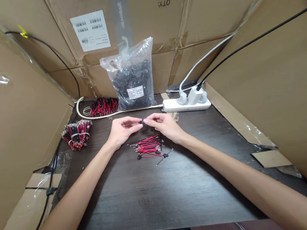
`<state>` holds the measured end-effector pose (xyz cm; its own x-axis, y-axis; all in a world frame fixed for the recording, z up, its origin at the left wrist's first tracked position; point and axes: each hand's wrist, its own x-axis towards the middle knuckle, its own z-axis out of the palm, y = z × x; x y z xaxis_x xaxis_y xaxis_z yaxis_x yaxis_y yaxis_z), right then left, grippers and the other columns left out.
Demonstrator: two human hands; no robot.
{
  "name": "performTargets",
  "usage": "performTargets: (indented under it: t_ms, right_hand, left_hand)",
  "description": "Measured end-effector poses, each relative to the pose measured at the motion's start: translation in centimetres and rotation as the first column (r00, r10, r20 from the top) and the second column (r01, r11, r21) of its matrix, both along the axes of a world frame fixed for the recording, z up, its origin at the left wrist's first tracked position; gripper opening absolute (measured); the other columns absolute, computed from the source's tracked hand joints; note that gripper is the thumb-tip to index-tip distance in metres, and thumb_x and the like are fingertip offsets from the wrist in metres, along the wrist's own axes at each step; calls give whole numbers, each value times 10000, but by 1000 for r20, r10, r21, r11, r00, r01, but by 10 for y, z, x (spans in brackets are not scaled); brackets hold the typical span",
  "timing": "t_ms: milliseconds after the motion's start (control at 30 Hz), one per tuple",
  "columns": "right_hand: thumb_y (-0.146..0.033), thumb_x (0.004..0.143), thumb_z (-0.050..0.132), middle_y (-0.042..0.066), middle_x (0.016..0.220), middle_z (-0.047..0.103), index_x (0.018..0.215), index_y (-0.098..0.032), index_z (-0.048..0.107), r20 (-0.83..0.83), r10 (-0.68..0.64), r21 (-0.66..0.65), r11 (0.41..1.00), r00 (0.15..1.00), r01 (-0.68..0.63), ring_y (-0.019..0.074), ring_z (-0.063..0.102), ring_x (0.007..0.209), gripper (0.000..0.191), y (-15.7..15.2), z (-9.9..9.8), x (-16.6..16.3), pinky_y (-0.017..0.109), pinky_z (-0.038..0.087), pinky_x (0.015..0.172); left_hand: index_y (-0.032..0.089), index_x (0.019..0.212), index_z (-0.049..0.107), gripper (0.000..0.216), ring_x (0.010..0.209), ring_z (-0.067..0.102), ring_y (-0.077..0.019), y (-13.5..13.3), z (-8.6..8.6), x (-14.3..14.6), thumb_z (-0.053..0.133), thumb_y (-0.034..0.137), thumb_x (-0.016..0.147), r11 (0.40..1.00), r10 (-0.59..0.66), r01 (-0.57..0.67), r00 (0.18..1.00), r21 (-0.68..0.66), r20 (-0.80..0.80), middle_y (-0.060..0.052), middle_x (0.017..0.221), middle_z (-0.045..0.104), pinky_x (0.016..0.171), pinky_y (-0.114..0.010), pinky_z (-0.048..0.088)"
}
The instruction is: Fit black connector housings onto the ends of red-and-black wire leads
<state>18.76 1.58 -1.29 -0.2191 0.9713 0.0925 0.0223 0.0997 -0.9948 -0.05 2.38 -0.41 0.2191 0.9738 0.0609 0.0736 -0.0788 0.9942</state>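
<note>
My left hand pinches a small black plastic part between thumb and fingertips, just above the tabletop. Meeting it fingertip to fingertip, my right hand is closed at the part's right side, seemingly on a thin wire mostly hidden by the fingers. Below both hands lies a loose pile of short red and black wires with bare metal ends. Several small black round pieces sit on wires at the near side of that pile.
A tied bundle of red and black wires lies left, with another wire heap behind. A clear bag of black parts stands against the cardboard wall. A white power strip with plugs sits back right; its cord crosses behind my hands.
</note>
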Motion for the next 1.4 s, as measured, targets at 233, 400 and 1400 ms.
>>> performTargets:
  t_ms: [233,400,1400]
  right_hand:
    - [-425,717,710,-18,670,569,753,-171,640,-48,18,-70,997,999,-21,107,442,603,266,-1,4,1,267,326,566]
    - [-368,696,701,-19,669,567,728,-169,637,-31,33,-70,997,999,-35,107,442,608,212,1,3,3,266,322,567]
    - [-447,706,745,31,683,672,769,-156,684,-4,76,-103,992,997,-76,115,549,553,304,1,-1,5,284,466,569]
  left_hand:
    - [161,853,790,353,734,675,-163,0,0,0,891,331,560,1000,5,-5,1000,-5,-1,-77,821,763,779,-315,539]
    - [158,857,791,359,732,677,-167,0,1,0,893,330,558,1000,-7,7,1000,-17,1,-80,809,762,764,-312,540]
    - [172,817,803,290,752,689,-190,-2,3,-1,874,318,576,999,-37,37,997,-2,-74,-84,852,773,785,-347,554]
